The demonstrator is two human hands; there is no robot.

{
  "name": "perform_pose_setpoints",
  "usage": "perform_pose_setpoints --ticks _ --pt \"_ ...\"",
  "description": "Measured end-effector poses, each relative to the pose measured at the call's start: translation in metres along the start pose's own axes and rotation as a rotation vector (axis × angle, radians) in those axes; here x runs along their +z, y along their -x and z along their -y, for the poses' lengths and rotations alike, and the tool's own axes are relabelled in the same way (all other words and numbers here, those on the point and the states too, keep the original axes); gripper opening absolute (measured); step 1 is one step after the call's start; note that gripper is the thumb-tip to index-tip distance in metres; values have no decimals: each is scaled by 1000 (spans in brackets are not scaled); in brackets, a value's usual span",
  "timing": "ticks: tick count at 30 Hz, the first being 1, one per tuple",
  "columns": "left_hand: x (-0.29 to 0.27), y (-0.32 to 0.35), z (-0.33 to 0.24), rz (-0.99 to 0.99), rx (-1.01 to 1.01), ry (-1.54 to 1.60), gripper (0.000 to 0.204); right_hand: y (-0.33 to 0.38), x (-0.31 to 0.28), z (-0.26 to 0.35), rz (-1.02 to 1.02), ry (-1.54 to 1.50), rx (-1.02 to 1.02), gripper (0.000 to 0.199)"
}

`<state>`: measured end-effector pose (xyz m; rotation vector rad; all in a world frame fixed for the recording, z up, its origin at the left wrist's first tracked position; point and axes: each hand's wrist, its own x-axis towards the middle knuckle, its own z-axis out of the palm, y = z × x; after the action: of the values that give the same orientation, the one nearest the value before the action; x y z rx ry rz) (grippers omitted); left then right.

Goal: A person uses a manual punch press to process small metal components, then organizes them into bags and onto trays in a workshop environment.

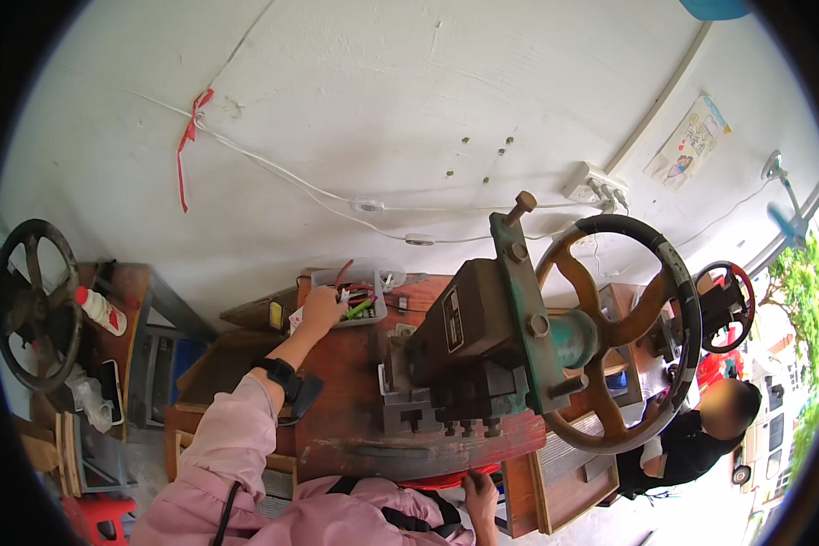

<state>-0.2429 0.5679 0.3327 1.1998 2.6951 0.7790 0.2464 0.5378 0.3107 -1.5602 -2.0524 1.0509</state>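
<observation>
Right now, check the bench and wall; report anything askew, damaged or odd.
Several rough marks scar the white wall behind the press, perhaps old fixing holes. The reddish bench looks scuffed along its front edge.

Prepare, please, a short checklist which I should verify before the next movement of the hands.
1. Left hand at the plastic bin: ok, at its left side.
2. Left hand's grip: cannot tell, fingertips are unclear.
3. Right hand away from the machine: ok, near the table's front edge.
4. Handwheel untouched by both hands: ok.
5. Bin contents sorted: not ok, they lie jumbled.
</observation>
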Motion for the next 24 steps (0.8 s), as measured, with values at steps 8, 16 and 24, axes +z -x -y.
perform_pose_setpoints --ticks 8,16,24 --pt "-26 45 -14 96 -461 1392 21 -65 -2 128 -75 16 -488 14" --pt "-60 124 -26 109 -541 1640 16 -111 54 105 -107 403 -900 26" --pt "-49 159 -41 116 -595 1706 18 -123 58 120 -23 422 -751 35"
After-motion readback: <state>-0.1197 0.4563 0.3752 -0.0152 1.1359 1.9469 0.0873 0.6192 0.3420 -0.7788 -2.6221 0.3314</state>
